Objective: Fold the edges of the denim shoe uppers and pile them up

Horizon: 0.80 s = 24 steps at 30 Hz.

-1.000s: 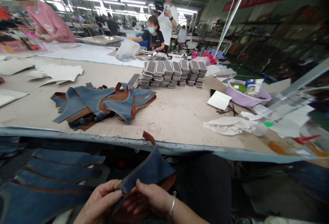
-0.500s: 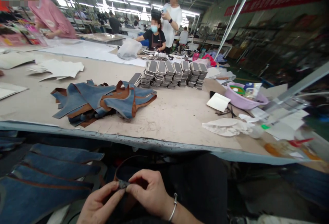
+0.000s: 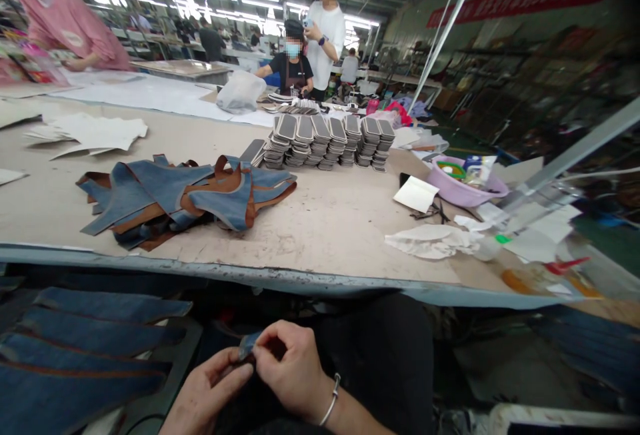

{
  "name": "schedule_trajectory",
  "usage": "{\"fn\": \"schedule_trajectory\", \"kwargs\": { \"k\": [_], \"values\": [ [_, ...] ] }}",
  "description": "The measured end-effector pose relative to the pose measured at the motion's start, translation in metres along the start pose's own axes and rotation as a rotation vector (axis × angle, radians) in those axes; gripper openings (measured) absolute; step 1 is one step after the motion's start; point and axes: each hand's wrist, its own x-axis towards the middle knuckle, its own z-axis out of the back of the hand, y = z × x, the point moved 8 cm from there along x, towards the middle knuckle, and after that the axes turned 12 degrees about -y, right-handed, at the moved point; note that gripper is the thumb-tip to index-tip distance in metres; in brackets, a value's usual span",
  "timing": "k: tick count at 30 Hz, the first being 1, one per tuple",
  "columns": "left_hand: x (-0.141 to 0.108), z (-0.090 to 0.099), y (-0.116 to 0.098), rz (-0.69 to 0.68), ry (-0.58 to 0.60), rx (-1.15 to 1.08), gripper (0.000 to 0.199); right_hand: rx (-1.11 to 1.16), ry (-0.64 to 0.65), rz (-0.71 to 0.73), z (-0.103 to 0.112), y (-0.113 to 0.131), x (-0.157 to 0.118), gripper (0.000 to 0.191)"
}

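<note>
L hand (image 3: pixel 207 388): thumb + index pinching the near end of a small bit of blue material, other fingers curled, mostly hidden
R hand (image 3: pixel 293 372): thumb + index pinching the same bit right next to L, fingertips almost meeting; silver bracelet (image 3: pixel 330 400) on that wrist
blue piece (image 3: pixel 246 347): btwn both hands' fingertips, over the dark lap, below the table edge; only a scrap shows, rest hidden, can't tell its full shape
L of lap: blue panels (image 3: pixel 90 355) w/ brown edges, overlapping in a row
table (image 3: pixel 320 235): messy pile of blue + brown cut pieces (image 3: pixel 150 188) on the L half, near the front edge
behind pile: grey stacks (image 3: pixel 325 142), pale rims, lined up side by side, slightly R of the pile
far L: white sheets (image 3: pixel 95 132), loosely piled
R side: purple basin (image 3: pixel 465 188) w/ bits in it, crumpled white stuff (image 3: pixel 430 240) nearer the front
bkgd: person in pink (image 3: pixel 75 28) leaning over a table, masked person (image 3: pixel 290 68) sitting, person in white tee (image 3: pixel 327 28) standing behind w/ a phone
</note>
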Motion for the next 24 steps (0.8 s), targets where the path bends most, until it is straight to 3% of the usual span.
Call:
{"fn": "schedule_trajectory", "kwargs": {
  "k": [3,6,12,15,17,20,24],
  "values": [
    [0.004,-0.003,0.001,0.049,0.018,0.011,0.029,0.082,0.017,-0.067,-0.002,-0.007,-0.002,0.008],
    [0.007,-0.006,-0.004,0.011,0.039,0.050,0.031,0.117,0.012,-0.115,-0.002,-0.012,-0.003,0.006],
    [0.010,-0.006,-0.018,-0.242,0.017,0.281,0.034,0.324,0.034,-0.300,-0.008,-0.032,-0.002,0.017],
    [0.010,0.001,-0.027,-0.392,-0.072,0.377,0.033,0.464,0.159,-0.442,-0.017,-0.044,-0.004,0.037],
    [0.009,0.001,-0.030,-0.438,-0.086,0.411,0.033,0.435,0.275,-0.467,-0.022,-0.046,-0.007,0.051],
    [0.011,-0.003,-0.026,-0.361,-0.053,0.351,0.031,0.301,0.357,-0.321,-0.024,-0.037,-0.007,0.048],
    [0.013,-0.010,-0.011,-0.077,-0.014,0.075,0.031,0.197,0.373,-0.166,-0.023,-0.022,-0.006,0.044]
  ]
}}
